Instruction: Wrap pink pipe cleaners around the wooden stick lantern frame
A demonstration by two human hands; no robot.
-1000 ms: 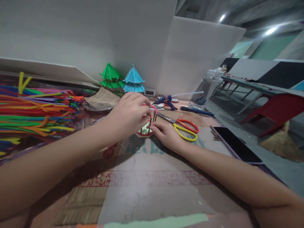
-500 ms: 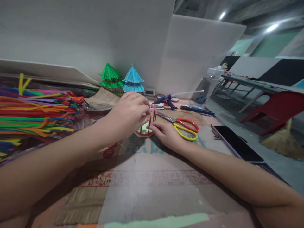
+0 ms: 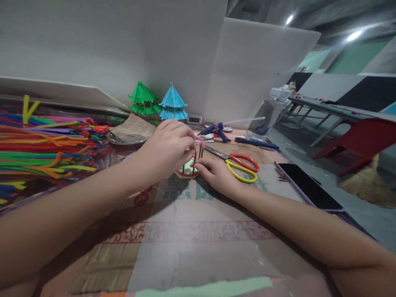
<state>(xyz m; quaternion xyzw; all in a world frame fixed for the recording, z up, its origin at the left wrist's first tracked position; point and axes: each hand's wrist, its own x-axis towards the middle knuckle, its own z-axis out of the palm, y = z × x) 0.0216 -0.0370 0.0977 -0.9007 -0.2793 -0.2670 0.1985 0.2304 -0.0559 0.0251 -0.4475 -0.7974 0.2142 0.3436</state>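
Note:
A small craft base (image 3: 186,172), a round card disc edged in red with thin upright sticks, stands on the cardboard-covered table (image 3: 192,235). My left hand (image 3: 167,149) is closed in a pinch on a pink pipe cleaner (image 3: 200,141) that curves over the tops of the sticks. My right hand (image 3: 216,173) rests on the table at the right of the base, its fingertips pressed against the base and the foot of a stick. Much of the base is hidden behind my left hand.
A heap of coloured pipe cleaners (image 3: 46,148) lies at the left. Red-and-yellow scissors (image 3: 239,165), a blue glue gun (image 3: 216,132), a dark phone (image 3: 309,189), green (image 3: 142,99) and blue (image 3: 173,103) paper pagodas and a clear bottle (image 3: 269,115) lie around. A red chair (image 3: 361,140) is at the right.
Almost nothing has moved. My left hand has shifted very slightly on the pink pipe cleaner; my right hand stays at the base.

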